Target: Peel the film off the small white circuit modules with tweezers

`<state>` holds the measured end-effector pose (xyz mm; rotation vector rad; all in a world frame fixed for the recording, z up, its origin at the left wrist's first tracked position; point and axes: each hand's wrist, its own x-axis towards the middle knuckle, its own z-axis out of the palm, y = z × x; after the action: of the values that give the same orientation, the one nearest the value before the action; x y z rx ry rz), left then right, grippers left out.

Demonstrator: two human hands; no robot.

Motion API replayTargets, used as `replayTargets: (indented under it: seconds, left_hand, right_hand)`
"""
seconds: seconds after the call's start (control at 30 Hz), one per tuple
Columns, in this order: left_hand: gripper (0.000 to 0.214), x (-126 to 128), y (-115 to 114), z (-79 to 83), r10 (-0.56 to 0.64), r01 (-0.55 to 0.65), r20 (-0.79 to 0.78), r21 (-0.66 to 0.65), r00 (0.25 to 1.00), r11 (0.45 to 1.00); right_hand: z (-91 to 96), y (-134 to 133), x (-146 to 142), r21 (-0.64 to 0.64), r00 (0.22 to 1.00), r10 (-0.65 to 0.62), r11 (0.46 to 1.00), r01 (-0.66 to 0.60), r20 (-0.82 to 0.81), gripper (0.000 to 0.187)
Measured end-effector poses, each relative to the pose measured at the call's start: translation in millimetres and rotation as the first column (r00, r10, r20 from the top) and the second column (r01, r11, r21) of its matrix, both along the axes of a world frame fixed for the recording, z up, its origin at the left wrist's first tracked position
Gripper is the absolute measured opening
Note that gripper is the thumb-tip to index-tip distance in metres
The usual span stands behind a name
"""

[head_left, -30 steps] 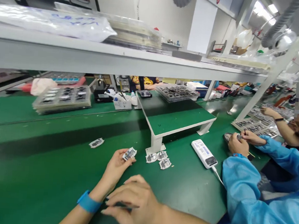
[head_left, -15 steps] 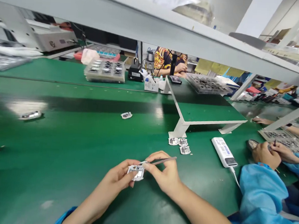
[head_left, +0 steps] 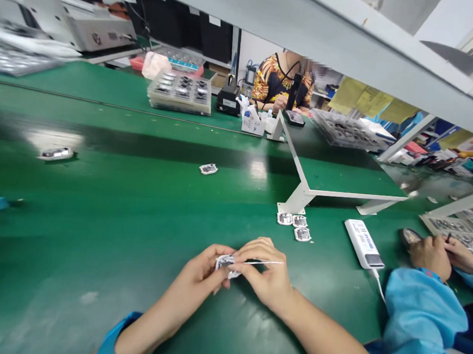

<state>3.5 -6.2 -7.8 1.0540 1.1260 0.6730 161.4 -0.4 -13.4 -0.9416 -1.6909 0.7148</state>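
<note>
My left hand (head_left: 207, 270) grips a small white electronics housing (head_left: 224, 261) between thumb and fingers, above the green bench. My right hand (head_left: 264, 269) is closed on slim tweezers (head_left: 268, 263), whose rear end sticks out to the right. Its fingertips meet the housing's right side, so the tweezers' tips are hidden. Beyond my hands, three similar white housings (head_left: 302, 234) lie close together beside the foot of a raised stand. Another housing (head_left: 208, 169) lies alone farther back, and a further one (head_left: 57, 154) at the left.
A green-topped stand (head_left: 347, 175) carries a clear tray (head_left: 346, 130). Right of my hands lies a white device (head_left: 364, 244) with a cable. A co-worker's blue sleeve (head_left: 425, 306) and hands are at the right. Stacked trays (head_left: 181, 92) stand at the back; a shelf beam crosses overhead.
The view has shifted, with the background tilting. My right fingers now reach further over the housing, which is more covered, and the tweezers lie flatter. Both hands keep their hold.
</note>
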Motion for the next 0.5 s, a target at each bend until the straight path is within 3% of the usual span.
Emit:
replayTargets:
  seconds: [0.2,0.5]
  left_hand:
    - [0.045,-2.9,0.0,2.4,0.091,-0.09,0.013,-0.033,0.996,0.995]
    - [0.039,-4.1,-0.1,0.5,0.088,-0.087,0.027,-0.038,0.996,0.995]
  right_hand:
    - [3.6,0.3,6.1,-0.221,0.983,-0.054,0.975,0.014,-0.174,0.007]
    - [1.9,4.0,8.5,-0.373,0.986,-0.025,0.927,-0.04,-0.168,0.012]
